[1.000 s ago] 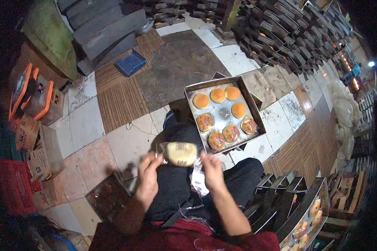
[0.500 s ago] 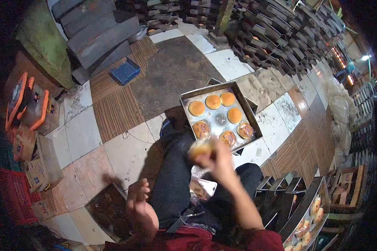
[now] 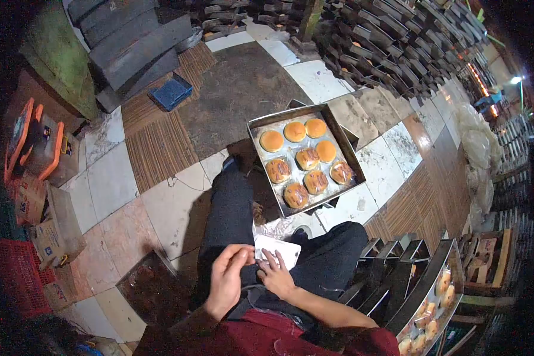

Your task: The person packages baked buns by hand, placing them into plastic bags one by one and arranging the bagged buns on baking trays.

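Fingers spread, my right hand (image 3: 277,279) rests on a white printed packet (image 3: 285,251) between my legs. My left hand (image 3: 226,281) is beside it, with thumb and fingers pressed together at the packet's left edge; whatever is between them is too small to make out. Beyond my knees, a square metal tray (image 3: 352,155) holds several round buns. Plain golden ones, such as the bun (image 3: 272,140), lie mostly toward the far side. Buns with brown streaked tops, such as the bun (image 3: 295,194), lie in the middle and near part. Clear plastic (image 3: 274,228) lies below the tray.
Stacked dark trays (image 3: 391,302) and a tray of packed buns (image 3: 428,317) stand at my right. At left are orange-edged boxes (image 3: 44,142), cartons (image 3: 29,199) and a red crate (image 3: 19,276). A blue tray (image 3: 171,92) lies on the floor ahead.
My right hand has let go of a bun and moved back to the packet. Another streaked bun now fills the tray's central gap. My left hand has moved inward and its fingers have closed.
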`<action>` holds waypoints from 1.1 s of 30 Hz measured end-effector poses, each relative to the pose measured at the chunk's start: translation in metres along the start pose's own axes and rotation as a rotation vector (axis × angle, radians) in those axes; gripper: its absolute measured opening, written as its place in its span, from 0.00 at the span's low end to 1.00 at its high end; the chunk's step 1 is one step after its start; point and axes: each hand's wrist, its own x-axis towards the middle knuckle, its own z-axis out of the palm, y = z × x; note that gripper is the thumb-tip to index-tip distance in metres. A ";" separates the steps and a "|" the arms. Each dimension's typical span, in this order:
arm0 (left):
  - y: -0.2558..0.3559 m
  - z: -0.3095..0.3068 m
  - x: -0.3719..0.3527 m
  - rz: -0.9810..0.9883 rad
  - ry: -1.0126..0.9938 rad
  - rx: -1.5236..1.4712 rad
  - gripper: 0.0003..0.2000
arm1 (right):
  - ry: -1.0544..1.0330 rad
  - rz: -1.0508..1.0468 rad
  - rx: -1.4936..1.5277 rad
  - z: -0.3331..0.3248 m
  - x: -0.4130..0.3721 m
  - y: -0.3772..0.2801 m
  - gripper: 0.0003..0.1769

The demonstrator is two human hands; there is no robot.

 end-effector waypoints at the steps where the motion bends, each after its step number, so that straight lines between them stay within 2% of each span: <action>1: -0.004 0.002 0.002 -0.016 -0.040 -0.024 0.08 | 0.006 0.005 0.000 0.005 0.000 0.002 0.21; 3: -0.001 0.008 0.003 -0.039 -0.076 0.004 0.08 | 0.429 0.286 0.152 0.011 0.003 0.011 0.21; 4: -0.005 0.006 0.005 -0.027 -0.074 0.027 0.07 | 0.457 0.375 0.118 0.002 0.004 0.016 0.22; 5: -0.011 0.002 0.007 -0.019 -0.071 0.049 0.07 | 0.368 0.380 0.120 0.015 0.005 0.017 0.20; 7: -0.016 -0.007 0.017 -0.129 -0.075 0.021 0.07 | 0.217 0.220 0.032 0.019 0.000 0.009 0.18; 8: -0.017 -0.013 0.021 -0.200 -0.047 -0.005 0.08 | 0.322 0.140 0.042 0.032 0.002 0.006 0.16; 9: -0.010 -0.017 0.023 -0.211 -0.060 -0.064 0.09 | 0.229 0.061 0.094 0.012 -0.006 0.002 0.15; 11: 0.006 -0.022 0.023 -0.081 -0.045 -0.004 0.09 | 0.030 0.013 0.008 0.017 -0.011 -0.003 0.19; 13: 0.011 -0.035 0.027 0.016 -0.002 0.042 0.09 | 0.240 0.249 0.118 0.017 -0.006 0.000 0.26; 14: 0.011 -0.041 0.031 0.023 0.017 0.039 0.09 | 0.165 0.250 0.001 0.011 -0.006 0.001 0.31; 17: 0.003 -0.053 0.041 -0.007 0.092 0.017 0.09 | 0.131 0.152 0.120 0.023 -0.003 -0.003 0.22; 19: -0.008 -0.057 0.048 -0.113 0.062 0.095 0.09 | 0.188 0.120 0.215 0.021 -0.008 -0.007 0.16; 20: -0.015 -0.057 0.051 -0.142 0.043 0.083 0.09 | 0.275 0.088 0.068 0.015 -0.010 -0.004 0.18; 21: -0.017 -0.054 0.053 -0.156 0.031 0.053 0.08 | 0.272 0.082 0.066 0.001 -0.009 -0.005 0.18; 23: -0.017 -0.046 0.055 -0.146 0.021 0.014 0.09 | 0.295 0.556 0.607 -0.026 -0.006 -0.003 0.27; 24: -0.019 -0.045 0.058 -0.155 0.024 0.009 0.09 | 0.246 0.558 0.612 -0.029 -0.006 0.010 0.37; 25: -0.021 -0.043 0.061 -0.180 0.000 0.027 0.09 | 0.118 0.446 0.483 -0.032 -0.004 0.023 0.36; 27: -0.026 -0.039 0.063 -0.214 -0.031 0.052 0.09 | -0.041 0.379 0.713 -0.023 -0.001 0.039 0.28; 28: -0.028 -0.037 0.064 -0.251 -0.056 0.041 0.09 | -0.036 0.383 0.719 -0.023 0.001 0.047 0.28; 30: -0.033 -0.034 0.063 -0.297 -0.103 0.054 0.10 | 0.110 0.122 0.797 -0.026 0.005 0.059 0.15; 31: -0.034 -0.032 0.062 -0.303 -0.103 0.059 0.10 | 0.110 0.126 0.804 -0.036 0.009 0.060 0.15; 33: -0.034 -0.028 0.061 -0.453 -0.042 0.094 0.12 | 0.351 0.419 0.729 -0.061 0.019 0.063 0.05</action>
